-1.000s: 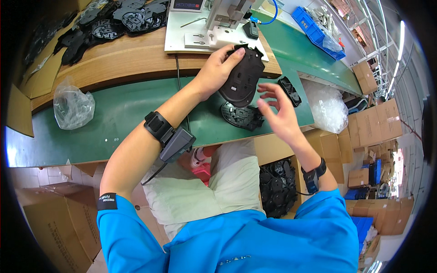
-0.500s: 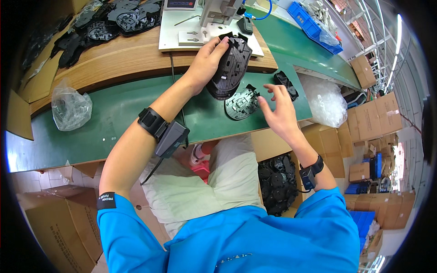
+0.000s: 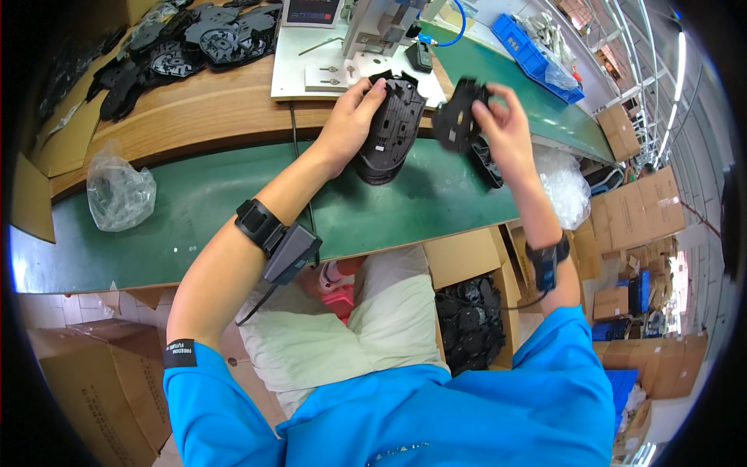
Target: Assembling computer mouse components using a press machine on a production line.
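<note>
My left hand (image 3: 348, 128) is closed on the left edge of a black oval plastic shell (image 3: 395, 124), its ribbed inner side facing up, with slots and small tabs. It is held above the green bench, just in front of the press. To its right, my right hand (image 3: 507, 128) pinches a black plastic plate (image 3: 454, 123) with cutouts, raised off the bench and slightly blurred. Beneath that hand, partly hidden, a black frame-like part (image 3: 485, 165) lies on the bench.
A bench press (image 3: 373, 35) on a white base stands at the back. Many black plastic parts (image 3: 210, 35) are piled at the far left. A clear plastic bag (image 3: 118, 189) lies on the left. An open carton (image 3: 467, 261) of black parts sits below; a blue bin (image 3: 533, 56) is far right.
My right hand has picked up the plate from the bench and lifted it away from me. My left hand has shifted the shell slightly toward me.
</note>
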A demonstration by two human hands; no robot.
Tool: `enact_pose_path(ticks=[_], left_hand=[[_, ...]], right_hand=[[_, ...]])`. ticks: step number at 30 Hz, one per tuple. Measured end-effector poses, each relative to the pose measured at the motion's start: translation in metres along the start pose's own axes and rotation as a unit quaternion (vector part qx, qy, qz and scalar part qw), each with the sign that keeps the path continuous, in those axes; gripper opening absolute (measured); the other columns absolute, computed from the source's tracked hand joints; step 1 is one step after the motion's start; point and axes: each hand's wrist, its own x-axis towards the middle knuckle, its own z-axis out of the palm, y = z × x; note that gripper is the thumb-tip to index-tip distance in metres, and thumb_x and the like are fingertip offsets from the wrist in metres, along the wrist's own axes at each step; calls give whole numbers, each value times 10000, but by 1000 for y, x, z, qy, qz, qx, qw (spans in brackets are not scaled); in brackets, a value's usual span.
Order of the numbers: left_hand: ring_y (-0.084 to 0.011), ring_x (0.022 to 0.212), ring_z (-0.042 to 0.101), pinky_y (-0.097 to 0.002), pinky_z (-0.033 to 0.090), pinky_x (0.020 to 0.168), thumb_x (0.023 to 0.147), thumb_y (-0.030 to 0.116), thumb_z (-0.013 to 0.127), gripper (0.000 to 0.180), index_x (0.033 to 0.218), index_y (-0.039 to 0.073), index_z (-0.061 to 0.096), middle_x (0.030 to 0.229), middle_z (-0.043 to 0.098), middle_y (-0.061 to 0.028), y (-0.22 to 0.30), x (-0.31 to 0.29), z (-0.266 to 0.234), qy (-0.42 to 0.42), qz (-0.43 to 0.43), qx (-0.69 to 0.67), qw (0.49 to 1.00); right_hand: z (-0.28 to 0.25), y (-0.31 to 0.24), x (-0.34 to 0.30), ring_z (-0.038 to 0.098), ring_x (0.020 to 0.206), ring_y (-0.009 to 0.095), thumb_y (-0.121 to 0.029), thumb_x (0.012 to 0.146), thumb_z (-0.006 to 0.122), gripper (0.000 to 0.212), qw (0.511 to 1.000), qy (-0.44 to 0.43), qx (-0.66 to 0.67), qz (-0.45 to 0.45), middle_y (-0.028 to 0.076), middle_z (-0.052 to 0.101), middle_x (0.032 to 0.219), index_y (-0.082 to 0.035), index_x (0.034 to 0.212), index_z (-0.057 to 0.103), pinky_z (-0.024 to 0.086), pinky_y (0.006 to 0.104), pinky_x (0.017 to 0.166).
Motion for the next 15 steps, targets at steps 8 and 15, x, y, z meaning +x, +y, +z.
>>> enact_pose_path(ticks=[8,15], left_hand=[[-65,913,603,-249,506,842,1119,350,522,325,1191,46,608,1015,664,-7,-4,2,-3,-23,11,-18,1000],[-88,1130,579,-261,448,1016,1122,331,511,400,1395,46,572,1240,651,-15,-2,0,-4,-45,-29,-3,999]], right_hand=[[30,71,175,559,762,78,-160,1043,673,380,999,-16,-20,-48,31,732,943,-140,1403,552,439,266,673],[44,100,208,595,860,96,-203,1033,682,408,997,-62,-11,-34,24,670,967,-172,1429,591,483,280,746]])
